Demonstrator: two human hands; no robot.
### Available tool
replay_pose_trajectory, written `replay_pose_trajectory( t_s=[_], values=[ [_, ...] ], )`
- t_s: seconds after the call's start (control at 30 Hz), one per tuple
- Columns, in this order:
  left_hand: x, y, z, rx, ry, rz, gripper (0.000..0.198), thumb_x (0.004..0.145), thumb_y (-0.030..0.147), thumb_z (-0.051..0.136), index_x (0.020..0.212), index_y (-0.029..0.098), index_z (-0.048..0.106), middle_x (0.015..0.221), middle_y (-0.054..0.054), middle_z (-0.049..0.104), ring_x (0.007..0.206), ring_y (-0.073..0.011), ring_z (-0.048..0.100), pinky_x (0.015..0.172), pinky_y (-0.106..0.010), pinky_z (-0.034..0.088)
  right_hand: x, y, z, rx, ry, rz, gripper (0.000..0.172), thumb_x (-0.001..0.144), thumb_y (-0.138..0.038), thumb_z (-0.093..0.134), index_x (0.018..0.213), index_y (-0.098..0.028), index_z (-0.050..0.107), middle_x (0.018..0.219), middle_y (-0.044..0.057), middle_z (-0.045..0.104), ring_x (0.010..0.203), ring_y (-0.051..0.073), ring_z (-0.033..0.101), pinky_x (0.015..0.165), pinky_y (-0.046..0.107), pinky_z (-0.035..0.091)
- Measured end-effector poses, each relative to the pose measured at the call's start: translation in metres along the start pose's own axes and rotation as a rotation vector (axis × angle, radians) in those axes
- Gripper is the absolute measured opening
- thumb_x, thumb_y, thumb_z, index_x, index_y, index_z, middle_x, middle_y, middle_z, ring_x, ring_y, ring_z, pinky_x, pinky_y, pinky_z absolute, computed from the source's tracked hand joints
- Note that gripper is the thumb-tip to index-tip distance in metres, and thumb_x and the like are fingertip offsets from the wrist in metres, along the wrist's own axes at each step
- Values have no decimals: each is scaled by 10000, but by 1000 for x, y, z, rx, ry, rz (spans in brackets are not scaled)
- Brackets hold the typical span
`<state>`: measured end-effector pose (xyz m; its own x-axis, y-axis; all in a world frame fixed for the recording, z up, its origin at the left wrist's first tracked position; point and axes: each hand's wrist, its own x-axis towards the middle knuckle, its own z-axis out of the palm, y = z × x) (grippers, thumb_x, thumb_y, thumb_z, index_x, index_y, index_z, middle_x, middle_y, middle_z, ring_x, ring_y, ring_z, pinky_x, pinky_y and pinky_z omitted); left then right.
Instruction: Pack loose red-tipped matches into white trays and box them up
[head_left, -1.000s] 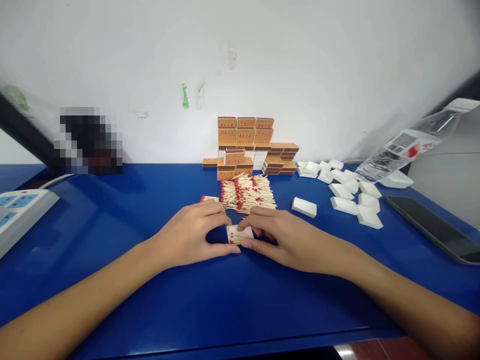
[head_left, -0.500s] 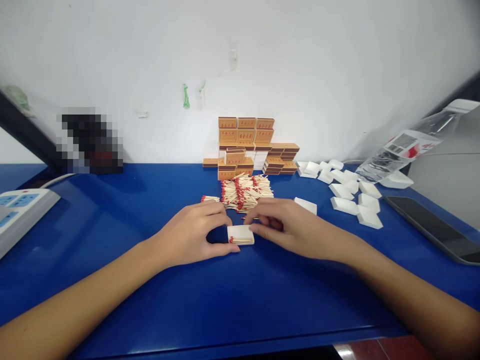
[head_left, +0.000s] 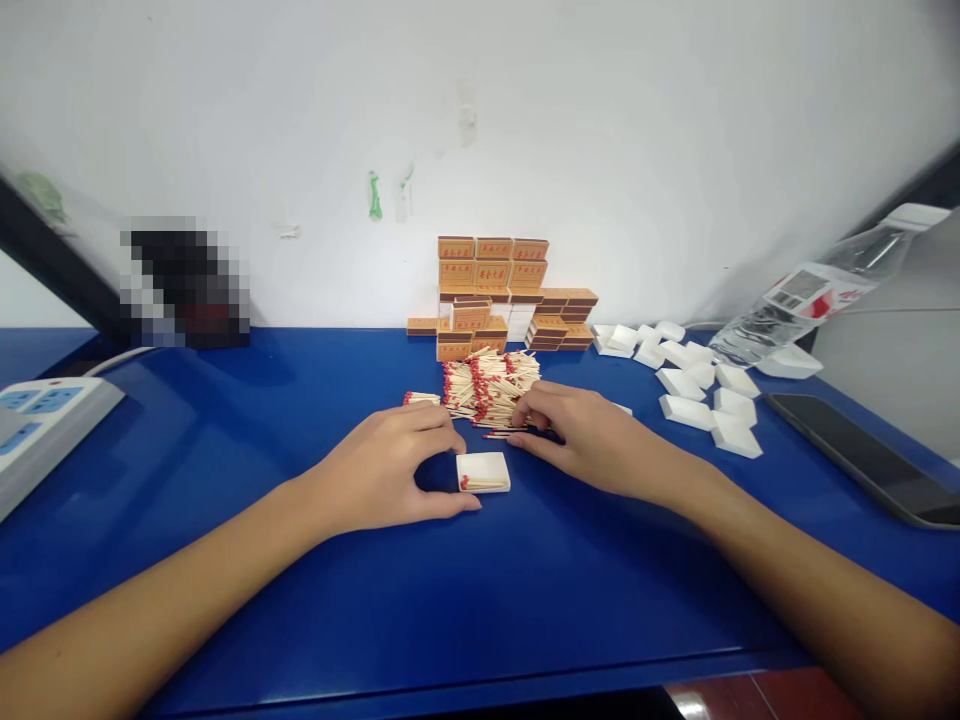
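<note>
A small white matchbox tray (head_left: 484, 470) with a few red-tipped matches in it lies on the blue table (head_left: 225, 450). My left hand (head_left: 382, 465) rests beside it, thumb and forefinger curved around its left end and touching it. My right hand (head_left: 577, 430) is farther back at the near edge of the loose match pile (head_left: 487, 385), fingers bent and pinching at the matches there. Behind the pile stands a stack of orange matchboxes (head_left: 495, 290) against the wall.
Several empty white trays (head_left: 697, 390) lie scattered at the right. A plastic water bottle (head_left: 810, 295) lies beyond them, a dark phone (head_left: 862, 455) at the far right. A white power strip (head_left: 37, 420) sits at the left edge.
My right hand has left the white tray and moved back to the match pile. The tray now lies uncovered, and my left hand has stayed beside it.
</note>
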<state>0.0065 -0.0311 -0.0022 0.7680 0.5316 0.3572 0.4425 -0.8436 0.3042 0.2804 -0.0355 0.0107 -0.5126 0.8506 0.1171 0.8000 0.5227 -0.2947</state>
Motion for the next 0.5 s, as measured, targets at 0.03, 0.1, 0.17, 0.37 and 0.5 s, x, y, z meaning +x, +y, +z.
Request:
replay_pose_trajectory(
  t_s=[0.03, 0.1, 0.17, 0.37, 0.5],
  values=[
    [0, 0, 0, 1, -1, -1, 351, 888, 514, 782, 1022, 193, 734, 959, -55, 715, 904, -220, 692, 791, -335, 538, 0, 1, 0, 6, -13, 5, 154, 1008, -309, 628, 907, -194, 630, 906, 58, 662, 786, 192, 571, 671, 300, 383],
    [0, 0, 1, 5, -1, -3, 341, 885, 505, 786, 1010, 192, 737, 946, -51, 711, 892, -219, 690, 789, -338, 535, 1, 1, 1, 31, -39, 6, 158, 1023, -290, 603, 900, -195, 630, 905, 59, 665, 790, 190, 578, 681, 299, 394],
    [-1, -1, 1, 10, -2, -10, 336, 884, 500, 787, 1007, 190, 740, 939, -48, 706, 887, -218, 689, 797, -346, 536, 1, 2, 1, 50, -66, 5, 165, 1043, -285, 569, 920, -193, 629, 927, 67, 670, 801, 192, 586, 697, 303, 410],
    [-1, -2, 1, 5, -9, -17, 338, 890, 499, 778, 1017, 188, 743, 945, -48, 704, 890, -218, 687, 780, -348, 533, -1, 2, -1, 62, -134, 13, 206, 1087, -322, 480, 985, -192, 603, 993, 90, 672, 838, 210, 608, 724, 324, 440],
    [-1, -1, 1, 4, 0, -11, 326, 891, 487, 778, 1004, 184, 743, 939, -47, 707, 884, -216, 688, 768, -342, 525, -4, -4, -5, 76, -111, 3, 198, 1091, -308, 462, 985, -196, 586, 997, 86, 661, 837, 210, 606, 723, 327, 444]
  ],
)
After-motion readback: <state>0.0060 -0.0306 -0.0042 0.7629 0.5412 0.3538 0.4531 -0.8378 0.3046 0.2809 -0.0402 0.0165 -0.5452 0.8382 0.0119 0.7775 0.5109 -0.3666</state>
